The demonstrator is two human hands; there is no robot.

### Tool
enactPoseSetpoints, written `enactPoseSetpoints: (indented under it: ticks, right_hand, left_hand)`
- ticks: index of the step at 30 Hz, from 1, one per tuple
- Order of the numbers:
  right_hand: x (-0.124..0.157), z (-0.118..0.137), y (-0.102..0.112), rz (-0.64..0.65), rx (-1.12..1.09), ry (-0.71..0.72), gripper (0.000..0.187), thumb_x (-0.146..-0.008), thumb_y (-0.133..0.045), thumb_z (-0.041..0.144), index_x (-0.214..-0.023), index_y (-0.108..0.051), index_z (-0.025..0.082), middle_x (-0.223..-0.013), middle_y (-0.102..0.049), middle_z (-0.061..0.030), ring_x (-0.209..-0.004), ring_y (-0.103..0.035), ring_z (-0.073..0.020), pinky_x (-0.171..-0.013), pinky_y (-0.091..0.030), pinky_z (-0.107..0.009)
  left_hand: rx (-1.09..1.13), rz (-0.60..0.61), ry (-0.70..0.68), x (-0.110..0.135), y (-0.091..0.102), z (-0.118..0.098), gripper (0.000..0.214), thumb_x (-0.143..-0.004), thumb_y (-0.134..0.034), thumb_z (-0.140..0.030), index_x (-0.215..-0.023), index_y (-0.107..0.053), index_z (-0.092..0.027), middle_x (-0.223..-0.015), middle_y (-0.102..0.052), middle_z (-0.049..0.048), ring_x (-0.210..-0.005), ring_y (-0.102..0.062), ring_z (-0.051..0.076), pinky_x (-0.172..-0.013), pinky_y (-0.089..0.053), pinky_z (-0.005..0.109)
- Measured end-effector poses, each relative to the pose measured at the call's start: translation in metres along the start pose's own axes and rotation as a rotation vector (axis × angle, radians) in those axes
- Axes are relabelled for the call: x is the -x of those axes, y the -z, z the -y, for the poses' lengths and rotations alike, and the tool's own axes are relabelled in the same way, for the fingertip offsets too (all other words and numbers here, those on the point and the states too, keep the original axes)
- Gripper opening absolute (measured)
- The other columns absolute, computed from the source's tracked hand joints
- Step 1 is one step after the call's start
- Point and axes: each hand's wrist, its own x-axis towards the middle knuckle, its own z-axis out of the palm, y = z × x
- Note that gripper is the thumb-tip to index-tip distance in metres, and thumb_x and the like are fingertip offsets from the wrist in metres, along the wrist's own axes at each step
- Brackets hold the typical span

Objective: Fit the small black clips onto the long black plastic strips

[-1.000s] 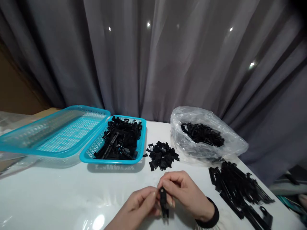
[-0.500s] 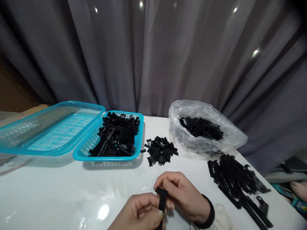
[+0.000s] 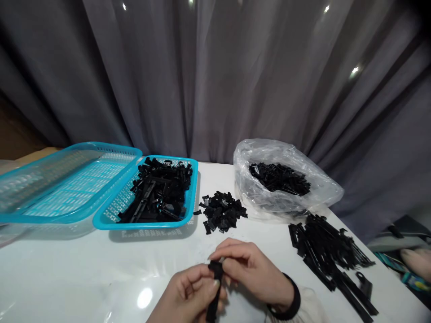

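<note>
Low in the head view, my left hand (image 3: 186,294) grips a long, narrow black plastic strip (image 3: 213,305) between thumb and fingers, its top end tilted up. My right hand (image 3: 257,273), a black band at its wrist, pinches that top end. Whether a separate small piece sits under the right fingertips is hidden. Just beyond the hands lies a heap of small black plastic pieces (image 3: 222,211). To the right, a pile of long black strips (image 3: 325,251) is spread on the table.
A blue basket (image 3: 148,225) full of black parts stands left of the heap, beside a larger blue basket (image 3: 72,217). A clear plastic bag (image 3: 323,186) of black parts sits at the back right. A grey curtain (image 3: 215,80) hangs behind the white table (image 3: 67,273).
Both hands have shifted slightly left in view with the black plastic strip, and my right fingers have closed over its top end. The whole view has turned a little.
</note>
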Motion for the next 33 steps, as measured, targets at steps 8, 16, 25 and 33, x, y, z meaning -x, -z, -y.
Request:
enactPoseSetpoints:
  ticks: [8, 16, 25, 33]
  right_hand:
    - [-0.008, -0.011, 0.039, -0.400, 0.601, 0.128, 0.016, -0.088, -0.055, 0.019, -0.084, -0.070, 0.016, -0.082, -0.065, -0.0050, -0.077, -0.057, -0.0164, -0.067, -0.042, -0.027]
    - [-0.008, -0.025, 0.001, -0.216, 0.853, 0.190, 0.013, -0.081, -0.065, 0.008, -0.076, -0.068, 0.019, -0.078, -0.065, -0.0016, -0.079, -0.054, -0.0179, -0.073, -0.031, -0.032]
    - [-0.011, -0.037, -0.010, -0.182, 1.081, 0.427, 0.012, -0.080, -0.068, 0.009, -0.077, -0.065, 0.020, -0.073, -0.063, 0.0014, -0.076, -0.051, -0.0147, -0.068, -0.025, -0.031]
    - [-0.012, -0.035, -0.012, -0.193, 0.945, 0.455, 0.015, -0.087, -0.051, 0.005, -0.081, -0.059, 0.016, -0.084, -0.061, -0.0031, -0.077, -0.053, -0.0143, -0.069, -0.036, -0.027]
  left_hand:
    - [-0.147, -0.367, -0.181, -0.013, 0.027, -0.023, 0.032, -0.077, -0.071, -0.043, -0.095, -0.068, -0.017, -0.089, -0.069, 0.0047, -0.058, -0.043, 0.010, -0.050, -0.032, 0.017]
    - [-0.255, -0.340, -0.302, -0.013, 0.028, -0.016, 0.028, -0.080, -0.067, -0.045, -0.089, -0.068, -0.018, -0.086, -0.068, 0.0033, -0.071, -0.049, 0.014, -0.062, -0.040, 0.020]
    - [-0.227, -0.315, -0.299, -0.009, 0.021, -0.020, 0.026, -0.078, -0.069, -0.040, -0.085, -0.068, -0.015, -0.074, -0.066, 0.0029, -0.059, -0.045, 0.012, -0.055, -0.039, 0.021]
    - [-0.305, -0.246, -0.320, -0.012, 0.025, -0.010, 0.025, -0.082, -0.064, -0.041, -0.088, -0.066, -0.017, -0.078, -0.066, 0.0035, -0.067, -0.050, 0.015, -0.056, -0.041, 0.020]
